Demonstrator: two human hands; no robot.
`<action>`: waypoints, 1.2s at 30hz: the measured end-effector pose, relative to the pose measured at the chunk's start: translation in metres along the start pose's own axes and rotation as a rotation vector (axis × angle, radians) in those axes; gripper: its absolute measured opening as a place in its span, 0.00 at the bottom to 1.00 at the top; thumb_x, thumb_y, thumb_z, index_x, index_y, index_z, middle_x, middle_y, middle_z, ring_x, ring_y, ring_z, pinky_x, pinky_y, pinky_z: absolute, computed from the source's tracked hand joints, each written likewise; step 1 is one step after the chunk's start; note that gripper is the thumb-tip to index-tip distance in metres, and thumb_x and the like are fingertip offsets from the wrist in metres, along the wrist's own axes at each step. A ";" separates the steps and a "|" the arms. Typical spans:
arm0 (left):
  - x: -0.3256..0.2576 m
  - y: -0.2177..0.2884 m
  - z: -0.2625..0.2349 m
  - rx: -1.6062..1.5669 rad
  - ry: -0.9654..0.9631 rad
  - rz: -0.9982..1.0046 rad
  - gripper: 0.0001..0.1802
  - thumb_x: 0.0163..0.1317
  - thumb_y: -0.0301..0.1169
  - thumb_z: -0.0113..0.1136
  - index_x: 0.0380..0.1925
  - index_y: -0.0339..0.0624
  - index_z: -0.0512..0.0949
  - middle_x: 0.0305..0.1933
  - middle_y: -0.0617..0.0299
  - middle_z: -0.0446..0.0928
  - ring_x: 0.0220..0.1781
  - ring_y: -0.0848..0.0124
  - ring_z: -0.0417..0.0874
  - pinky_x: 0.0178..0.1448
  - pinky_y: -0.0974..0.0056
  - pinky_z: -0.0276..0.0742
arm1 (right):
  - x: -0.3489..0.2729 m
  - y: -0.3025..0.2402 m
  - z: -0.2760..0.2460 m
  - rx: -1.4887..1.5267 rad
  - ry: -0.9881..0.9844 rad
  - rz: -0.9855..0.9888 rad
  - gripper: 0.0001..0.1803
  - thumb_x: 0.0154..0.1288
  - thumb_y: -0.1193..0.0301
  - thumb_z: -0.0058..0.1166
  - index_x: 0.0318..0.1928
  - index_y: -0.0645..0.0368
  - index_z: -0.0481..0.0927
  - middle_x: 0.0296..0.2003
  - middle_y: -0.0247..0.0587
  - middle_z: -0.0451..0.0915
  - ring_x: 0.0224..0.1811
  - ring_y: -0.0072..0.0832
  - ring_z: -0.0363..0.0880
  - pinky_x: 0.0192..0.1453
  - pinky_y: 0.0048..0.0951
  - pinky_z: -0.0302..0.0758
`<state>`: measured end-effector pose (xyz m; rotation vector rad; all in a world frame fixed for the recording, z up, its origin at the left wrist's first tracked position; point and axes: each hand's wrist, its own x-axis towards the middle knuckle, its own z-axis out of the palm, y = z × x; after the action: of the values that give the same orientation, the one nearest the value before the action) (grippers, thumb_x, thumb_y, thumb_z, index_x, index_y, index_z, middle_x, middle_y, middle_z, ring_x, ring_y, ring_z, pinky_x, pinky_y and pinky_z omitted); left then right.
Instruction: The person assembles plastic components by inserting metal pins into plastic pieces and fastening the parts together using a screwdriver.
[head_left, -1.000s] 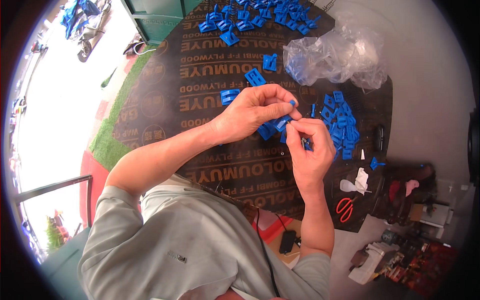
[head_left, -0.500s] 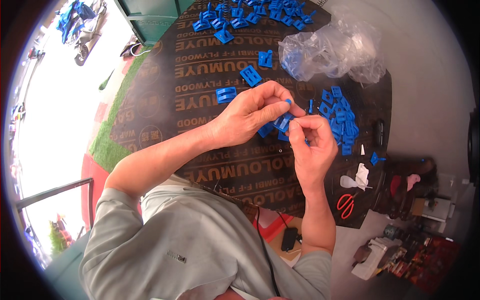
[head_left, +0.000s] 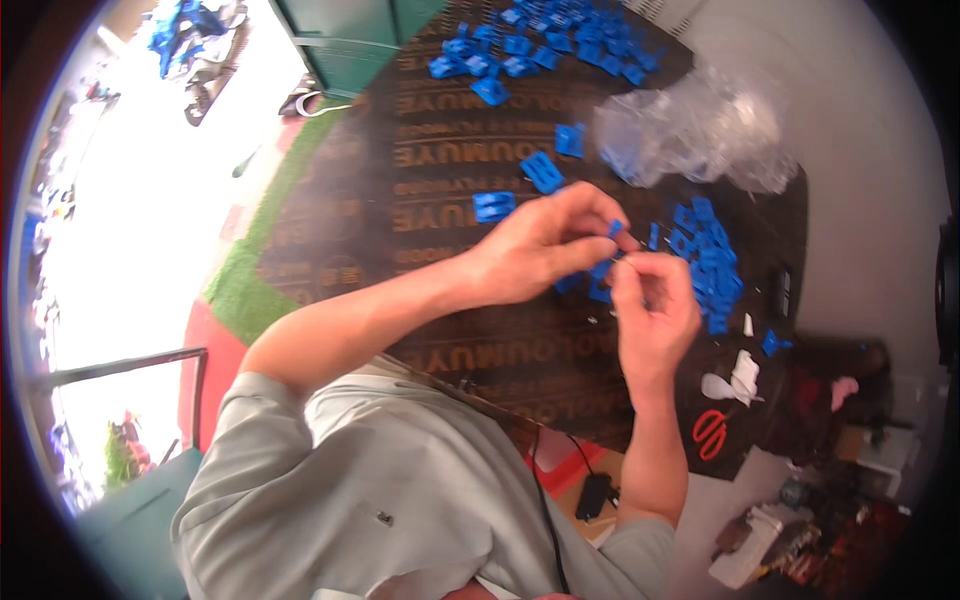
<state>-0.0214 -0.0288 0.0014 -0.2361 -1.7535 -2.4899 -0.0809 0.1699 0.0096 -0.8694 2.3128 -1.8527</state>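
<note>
My left hand (head_left: 535,248) reaches across from the left with thumb and fingers closed on a small blue plastic piece (head_left: 615,229). Close against its fingertips is my right hand (head_left: 660,305), its thumb and forefinger pinched together. What the right hand grips is too small and blurred to name. Partly hidden behind both hands, more blue plastic parts (head_left: 599,290) show low over the dark plywood table (head_left: 450,340). Just beyond the left hand lie a ridged blue part (head_left: 494,207), a slotted blue plate (head_left: 542,172) and another blue part (head_left: 570,140).
Right of my hands is a heap of blue parts (head_left: 712,265). A clear plastic bag (head_left: 695,130) lies behind it. Many blue pieces (head_left: 560,40) cover the far end. Red-handled scissors (head_left: 710,435), crumpled white paper (head_left: 744,378) and a black object (head_left: 783,293) lie near the right edge.
The whole view has shifted, so table and hands appear farther right and lower. Both hands keep nearly the same place over the table, fingertips still together; the blue part between them shows less.
</note>
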 end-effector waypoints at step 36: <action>0.001 0.002 0.002 0.475 0.127 0.038 0.10 0.75 0.24 0.67 0.54 0.40 0.83 0.62 0.60 0.76 0.60 0.73 0.81 0.58 0.67 0.83 | 0.007 0.004 -0.001 0.333 -0.041 0.201 0.07 0.75 0.80 0.67 0.48 0.63 0.82 0.40 0.31 0.86 0.41 0.14 0.85 0.47 0.19 0.83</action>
<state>-0.0218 -0.0274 0.0037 -0.0712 -2.1831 -1.9344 -0.0886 0.1680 0.0085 -0.6017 1.9069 -2.0245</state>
